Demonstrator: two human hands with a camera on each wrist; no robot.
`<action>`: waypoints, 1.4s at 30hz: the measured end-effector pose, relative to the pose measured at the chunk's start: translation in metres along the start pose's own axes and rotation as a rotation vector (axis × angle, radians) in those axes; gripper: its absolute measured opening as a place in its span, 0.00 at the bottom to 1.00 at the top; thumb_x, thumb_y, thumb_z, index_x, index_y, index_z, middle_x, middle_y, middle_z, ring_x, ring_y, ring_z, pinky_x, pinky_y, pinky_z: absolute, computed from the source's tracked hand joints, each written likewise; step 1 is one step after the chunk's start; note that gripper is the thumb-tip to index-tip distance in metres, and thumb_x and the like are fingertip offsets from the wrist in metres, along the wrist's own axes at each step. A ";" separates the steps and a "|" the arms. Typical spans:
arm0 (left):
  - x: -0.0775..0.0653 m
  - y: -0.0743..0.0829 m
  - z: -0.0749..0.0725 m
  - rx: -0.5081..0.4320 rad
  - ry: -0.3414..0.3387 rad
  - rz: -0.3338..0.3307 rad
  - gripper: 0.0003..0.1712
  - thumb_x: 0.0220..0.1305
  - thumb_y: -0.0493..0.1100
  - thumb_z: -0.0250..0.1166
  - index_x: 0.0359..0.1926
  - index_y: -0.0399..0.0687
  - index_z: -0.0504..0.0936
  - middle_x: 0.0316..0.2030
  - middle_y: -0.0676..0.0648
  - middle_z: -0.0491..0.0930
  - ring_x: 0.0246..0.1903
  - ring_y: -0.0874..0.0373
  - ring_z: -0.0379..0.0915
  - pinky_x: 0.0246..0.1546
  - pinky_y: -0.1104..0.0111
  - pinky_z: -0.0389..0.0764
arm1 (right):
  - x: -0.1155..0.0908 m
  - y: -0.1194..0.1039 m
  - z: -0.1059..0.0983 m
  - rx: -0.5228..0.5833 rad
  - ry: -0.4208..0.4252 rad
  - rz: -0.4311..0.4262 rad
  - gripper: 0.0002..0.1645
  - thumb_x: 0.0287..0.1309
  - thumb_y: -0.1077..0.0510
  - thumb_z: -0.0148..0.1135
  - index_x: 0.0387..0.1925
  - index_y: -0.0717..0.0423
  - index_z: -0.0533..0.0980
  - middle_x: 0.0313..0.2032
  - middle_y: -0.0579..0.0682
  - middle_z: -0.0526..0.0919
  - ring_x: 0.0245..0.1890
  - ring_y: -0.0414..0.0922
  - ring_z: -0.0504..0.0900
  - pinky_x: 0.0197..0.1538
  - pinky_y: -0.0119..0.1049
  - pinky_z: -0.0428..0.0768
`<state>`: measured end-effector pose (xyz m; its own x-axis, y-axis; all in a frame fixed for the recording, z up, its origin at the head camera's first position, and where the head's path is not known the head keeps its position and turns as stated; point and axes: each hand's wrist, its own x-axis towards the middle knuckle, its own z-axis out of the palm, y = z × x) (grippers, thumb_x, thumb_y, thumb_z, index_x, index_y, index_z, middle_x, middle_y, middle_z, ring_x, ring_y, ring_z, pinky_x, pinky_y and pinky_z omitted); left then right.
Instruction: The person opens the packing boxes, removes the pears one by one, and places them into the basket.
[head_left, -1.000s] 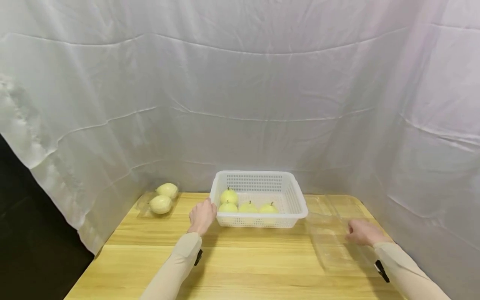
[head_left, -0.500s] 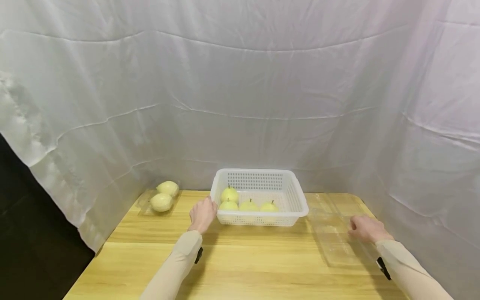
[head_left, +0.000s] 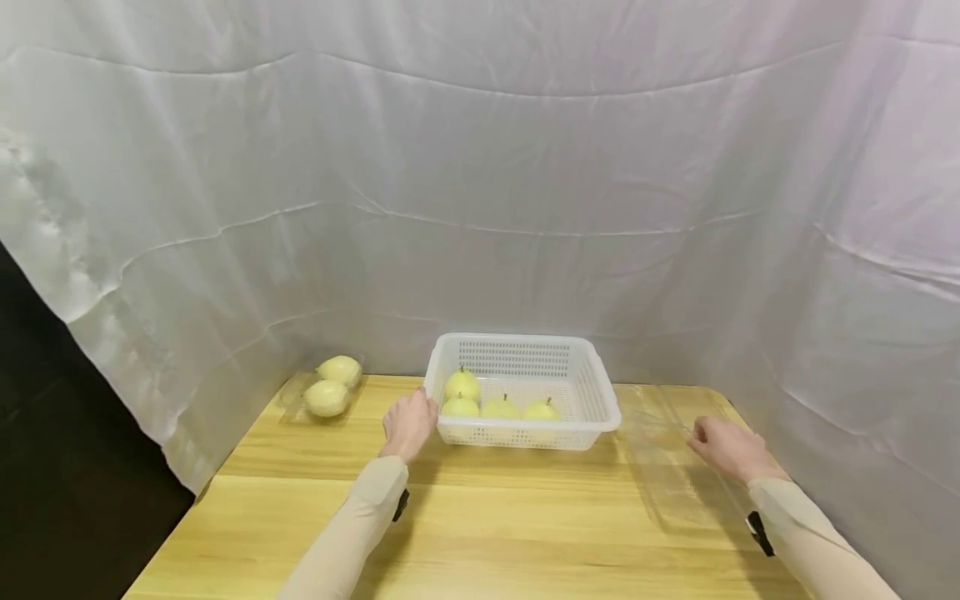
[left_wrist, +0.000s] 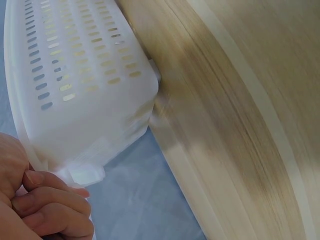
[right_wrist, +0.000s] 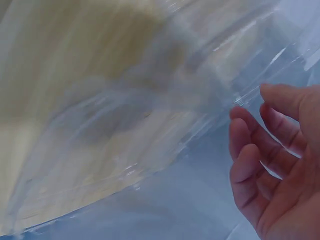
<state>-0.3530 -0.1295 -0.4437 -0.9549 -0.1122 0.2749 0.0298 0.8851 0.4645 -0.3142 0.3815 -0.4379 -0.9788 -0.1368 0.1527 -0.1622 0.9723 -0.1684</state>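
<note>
In the head view, my left hand (head_left: 408, 423) is at the left end of a white plastic basket (head_left: 517, 438). Seen from the left wrist, its curled fingers grip the basket's rim at a corner. Several yellow-green pears (head_left: 542, 410) with dark stems sit along the basket's front and left. At the right, my right hand (head_left: 729, 448) is over a clear plastic clamshell box (head_left: 675, 492) on the table. The right wrist view has the thumb and bent forefinger at the edge of the thin clear plastic (right_wrist: 215, 112), pinching it.
Two pale yellow pears (head_left: 327, 398) lie in another clear box (head_left: 291, 398) at the table's back left. The wooden table (head_left: 480, 525) is enclosed by a grey-white cloth curtain (head_left: 525, 208) behind and at both sides.
The right hand has shifted slightly away from me, and the clear plastic edge near it has shifted too. The left hand stays at the basket. The head view tilts slightly.
</note>
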 end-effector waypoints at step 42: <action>0.003 -0.014 -0.001 -0.025 -0.044 0.087 0.20 0.77 0.48 0.44 0.46 0.42 0.79 0.19 0.48 0.71 0.20 0.54 0.68 0.18 0.65 0.68 | 0.036 -0.138 0.012 0.130 0.159 -0.273 0.10 0.52 0.49 0.72 0.31 0.50 0.87 0.32 0.46 0.88 0.34 0.44 0.81 0.37 0.43 0.80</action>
<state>-0.3563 -0.1430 -0.4482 -0.9605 -0.0149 0.2780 0.1199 0.8790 0.4614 -0.3282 0.2408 -0.4206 -0.8670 -0.3477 0.3570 -0.4402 0.8702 -0.2214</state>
